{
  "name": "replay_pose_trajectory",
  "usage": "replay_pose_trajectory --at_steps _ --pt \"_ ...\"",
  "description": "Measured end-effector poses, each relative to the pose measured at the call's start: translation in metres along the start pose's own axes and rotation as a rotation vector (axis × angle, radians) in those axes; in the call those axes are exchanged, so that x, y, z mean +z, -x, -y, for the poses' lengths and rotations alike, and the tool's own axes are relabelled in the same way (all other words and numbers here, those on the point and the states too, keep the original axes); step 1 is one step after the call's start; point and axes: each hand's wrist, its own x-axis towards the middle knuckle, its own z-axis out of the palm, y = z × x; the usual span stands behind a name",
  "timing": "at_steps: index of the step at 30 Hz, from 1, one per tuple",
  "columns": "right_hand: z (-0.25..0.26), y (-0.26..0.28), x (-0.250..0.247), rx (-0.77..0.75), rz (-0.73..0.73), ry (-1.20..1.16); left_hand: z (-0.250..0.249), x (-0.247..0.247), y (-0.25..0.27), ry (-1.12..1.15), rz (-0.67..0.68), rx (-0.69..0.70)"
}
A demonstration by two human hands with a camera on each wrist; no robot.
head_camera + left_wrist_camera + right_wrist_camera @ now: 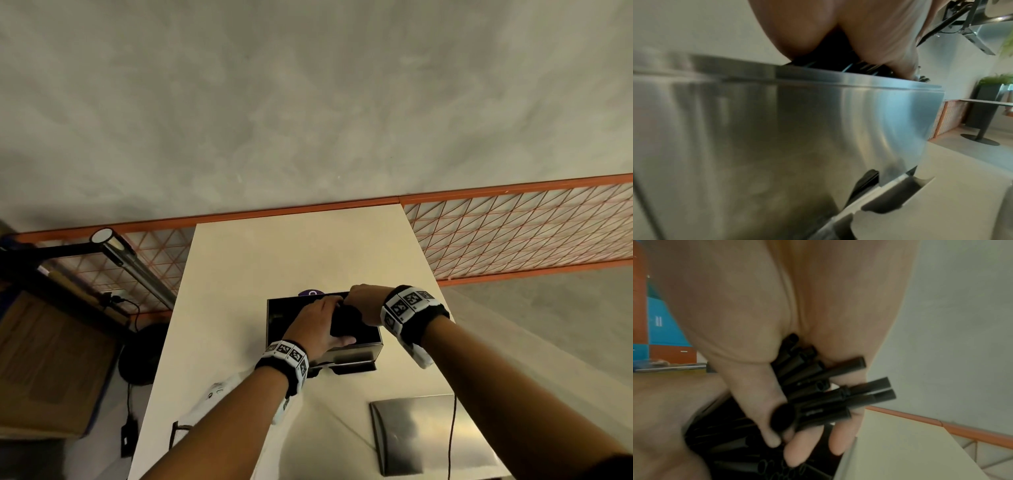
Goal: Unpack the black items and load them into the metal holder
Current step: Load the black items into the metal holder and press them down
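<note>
Going L to R across the head view: a desk lamp (116, 247) is standing off the table's left edge, w/ an orange mesh panel (513, 233) running behind. The cream table (239, 274) is carrying the metal holder (356, 353), open at the top, w/ a loose steel lid (424, 435) lying nearer the person.

The left hand (318, 325) is reaching over the holder's near rim, fingers spreading across the black straws (818, 394), thumb lying flat at the front wall. It's pressing/steadying rather than curling round anything, as far as the head view shows; the left wrist view is mostly steel wall, so finger detail there is hidden.

The right hand (363, 305) is gripping a bunch of straws, thumb (760, 410) and fingers (797, 449) curling round them, ends fanning out unevenly. More straws are already lying in the holder below.

Step in hand, prob.: lowering this bunch into the holder. To do it well:
- squaring the ends first, since they're splaying
- keeping the bunch parallel w/ those already inside
- L hand holding the stack down so nothing's rolling up
- easing the grip only once the bunch is sitting low, below the rim

Risk: stray straws crossing & jamming the dispensing slot at the bottom.
</note>
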Motion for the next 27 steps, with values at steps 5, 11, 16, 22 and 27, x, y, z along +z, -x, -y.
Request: replay_pose_trajectory --at_steps 5,11,16,22,27 --pt "-0.011 0.007 0.001 0.037 -0.018 -0.043 -0.005 0.006 -0.005 0.034 0.007 -0.012" --pt "-0.019 0.010 0.001 0.050 -0.083 -0.111 -0.006 0.005 -0.009 0.027 -0.040 0.024" --pt "-0.024 0.010 -0.003 0.104 -0.129 -0.242 -0.002 0.002 -0.011 0.015 -0.029 0.018" --pt "-0.043 0.029 -0.004 0.167 -0.178 -0.562 0.005 0.001 -0.009 -0.071 -0.036 0.069" --pt "-0.045 0.026 0.030 0.279 -0.577 -1.138 0.008 0.004 -0.009 -0.097 -0.047 0.091"
